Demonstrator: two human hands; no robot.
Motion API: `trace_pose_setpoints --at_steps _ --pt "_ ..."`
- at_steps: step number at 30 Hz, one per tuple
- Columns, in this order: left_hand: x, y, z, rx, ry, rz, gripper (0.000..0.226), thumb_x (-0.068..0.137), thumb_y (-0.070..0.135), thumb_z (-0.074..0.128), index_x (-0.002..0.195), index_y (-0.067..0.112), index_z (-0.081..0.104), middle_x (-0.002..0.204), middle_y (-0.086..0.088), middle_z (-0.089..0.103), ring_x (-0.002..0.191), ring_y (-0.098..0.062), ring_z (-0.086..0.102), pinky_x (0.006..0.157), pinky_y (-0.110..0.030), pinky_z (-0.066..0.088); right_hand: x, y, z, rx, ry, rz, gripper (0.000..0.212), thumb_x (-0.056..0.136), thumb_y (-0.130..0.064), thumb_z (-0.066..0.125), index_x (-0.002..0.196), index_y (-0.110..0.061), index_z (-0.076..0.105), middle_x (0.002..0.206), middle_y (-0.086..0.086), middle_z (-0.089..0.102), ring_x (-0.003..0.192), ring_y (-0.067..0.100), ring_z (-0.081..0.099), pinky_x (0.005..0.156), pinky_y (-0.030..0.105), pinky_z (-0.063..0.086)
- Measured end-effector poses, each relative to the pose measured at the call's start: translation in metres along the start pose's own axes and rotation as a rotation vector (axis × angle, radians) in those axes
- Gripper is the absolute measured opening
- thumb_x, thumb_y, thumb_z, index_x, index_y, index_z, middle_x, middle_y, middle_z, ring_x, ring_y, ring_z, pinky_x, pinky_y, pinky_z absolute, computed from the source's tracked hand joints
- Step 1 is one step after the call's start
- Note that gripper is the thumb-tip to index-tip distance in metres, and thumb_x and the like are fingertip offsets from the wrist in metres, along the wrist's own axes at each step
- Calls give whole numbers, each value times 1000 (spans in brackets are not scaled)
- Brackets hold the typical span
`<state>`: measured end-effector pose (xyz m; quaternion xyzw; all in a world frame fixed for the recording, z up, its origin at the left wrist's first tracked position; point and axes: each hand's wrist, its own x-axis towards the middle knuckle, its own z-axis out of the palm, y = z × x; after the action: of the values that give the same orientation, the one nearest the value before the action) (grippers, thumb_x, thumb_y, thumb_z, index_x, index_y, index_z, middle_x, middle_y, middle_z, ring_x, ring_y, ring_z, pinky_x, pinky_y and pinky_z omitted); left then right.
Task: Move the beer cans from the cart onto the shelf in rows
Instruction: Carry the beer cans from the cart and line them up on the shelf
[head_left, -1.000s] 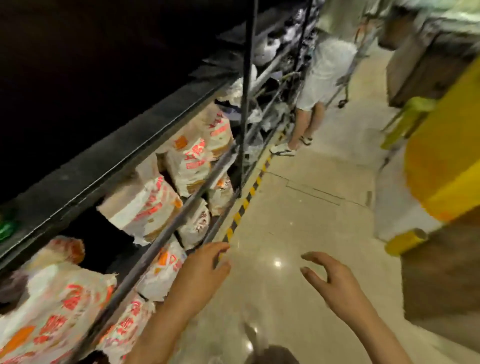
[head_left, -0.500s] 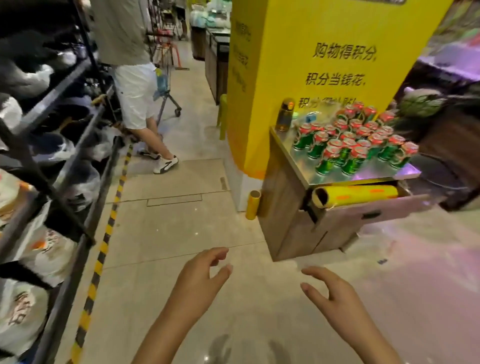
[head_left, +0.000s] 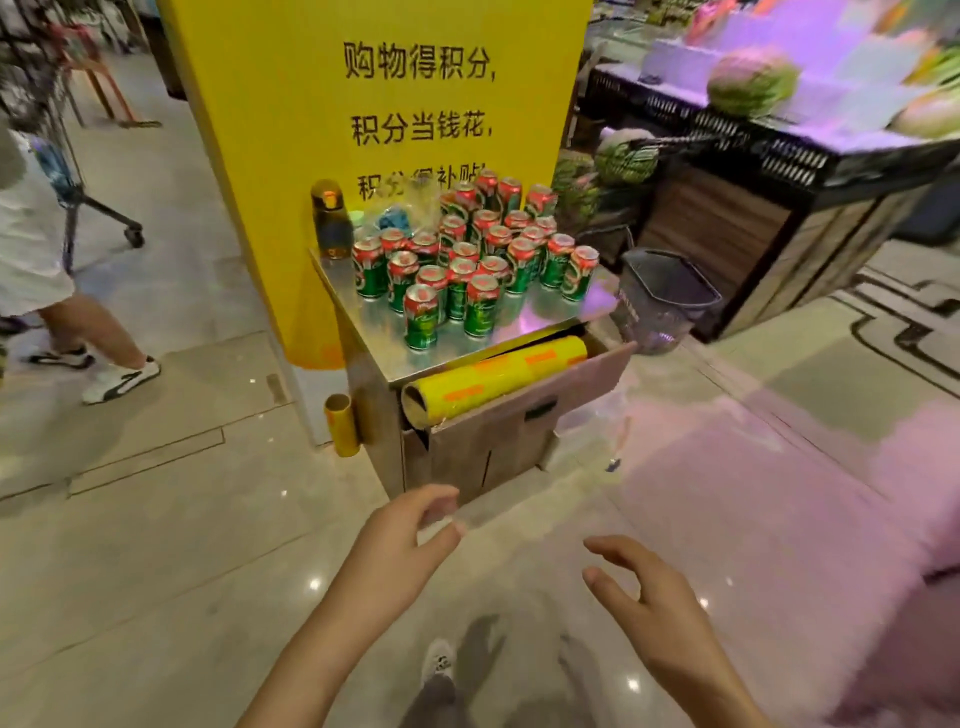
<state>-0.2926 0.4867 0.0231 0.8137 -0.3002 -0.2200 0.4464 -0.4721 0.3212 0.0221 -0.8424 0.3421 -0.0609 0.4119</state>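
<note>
Both hands were raised over the floor, well short of the cart (head_left: 545, 322), and held nothing. The left hand (head_left: 400, 545) had its fingers loosely curled, thumb apart from them; the right hand (head_left: 649, 592) had fingers spread and slightly bent. The beer cans (head_left: 467, 260), green with red tops, stood upright in a tight cluster on the cart's metal top, nearest ones at the near left edge. A dark bottle (head_left: 331, 221) stood at the far left corner, beside the cans. A yellow roll (head_left: 493, 376) lay in the open drawer below. A yellow pillar (head_left: 291, 156) rose behind the cart; a dark bin (head_left: 665, 296) stood just to its right.
</note>
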Motion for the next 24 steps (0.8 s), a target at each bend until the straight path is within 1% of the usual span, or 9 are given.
trace_pose_setpoints --at_steps 2,4,6,8,11,14,18,21,24 --pt "32 5 4 -7 2 -15 30 88 27 61 117 33 56 107 21 57 91 21 47 72 3 36 34 1 -12 0 8 -39 20 91 -28 60 109 -36 57 113 -22 57 109 -4 50 84 2 34" --pt "69 11 6 -33 18 -30 30 88 25 61 117 33 56 108 20 58 95 15 50 79 -4 38 74 -1 -24 -1 12 -94 20 91 -28 60 109 -35 56 112 -23 56 104 -11 50 83 -3 31" --pt "112 15 10 -73 55 -48 28 88 21 62 114 30 58 106 16 61 100 6 54 87 -17 42 119 -4 -38 0 5 -141 22 91 -29 59 112 -36 56 115 -24 55 105 -13 48 87 1 31" --pt "145 19 11 -124 88 -72 25 87 15 64 109 26 60 104 11 63 100 -2 58 91 -26 46 156 -10 -50 -29 -14 -174 25 92 -31 58 116 -36 56 118 -23 54 110 -8 47 92 10 33" --pt "205 28 20 -149 116 -97 21 85 11 66 98 28 63 102 8 66 99 -11 61 89 -33 48 217 -14 -77 -48 -15 -220 25 90 -29 61 116 -31 60 115 -19 58 107 -6 50 89 6 34" --pt "263 42 32 -112 104 -83 27 84 14 67 92 38 58 100 14 65 100 -9 60 88 -32 47 268 -10 -106 -20 50 -237 23 89 -22 64 105 -37 57 107 -23 58 101 -17 47 82 -1 32" --pt "330 62 52 -54 52 -57 24 86 23 66 106 33 60 107 17 64 104 -3 58 90 -25 45 319 15 -135 -26 26 -159 20 90 -30 60 102 -44 54 107 -36 50 100 -31 38 79 -6 30" --pt "376 85 68 -18 27 -18 26 87 25 63 112 31 58 110 20 60 106 3 55 87 -13 41 364 31 -155 -17 6 -142 21 89 -30 62 98 -47 55 107 -34 55 103 -27 41 79 -3 34" --pt "427 102 80 5 59 -1 28 87 25 63 114 31 58 112 18 60 107 1 54 94 -24 44 425 35 -170 8 -34 -158 21 88 -25 65 100 -41 61 104 -23 63 99 -15 53 77 9 46"
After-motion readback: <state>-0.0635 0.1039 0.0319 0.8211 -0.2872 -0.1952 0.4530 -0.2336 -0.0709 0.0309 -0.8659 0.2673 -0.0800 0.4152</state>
